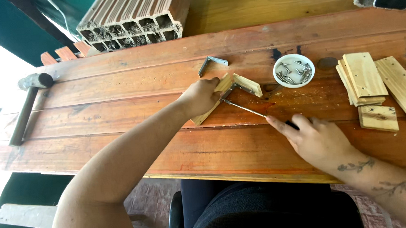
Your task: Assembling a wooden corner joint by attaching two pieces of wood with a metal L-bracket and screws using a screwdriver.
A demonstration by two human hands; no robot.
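My left hand (200, 97) presses down on two small wooden slats (246, 83) joined at a corner on the wooden workbench (121, 117). A metal bracket sits at that corner, mostly hidden by my fingers. My right hand (316, 138) grips a screwdriver (245, 109) by its dark handle. Its thin metal shaft slants up to the left, and its tip meets the corner joint just beside my left fingers.
A loose metal angle bracket (211, 63) lies beyond the slats. A white dish of screws (293, 71) stands to the right, then a stack of wooden slats (365, 78). A hammer (27, 105) lies at the far left, a hollow clay brick (132, 19) at the back.
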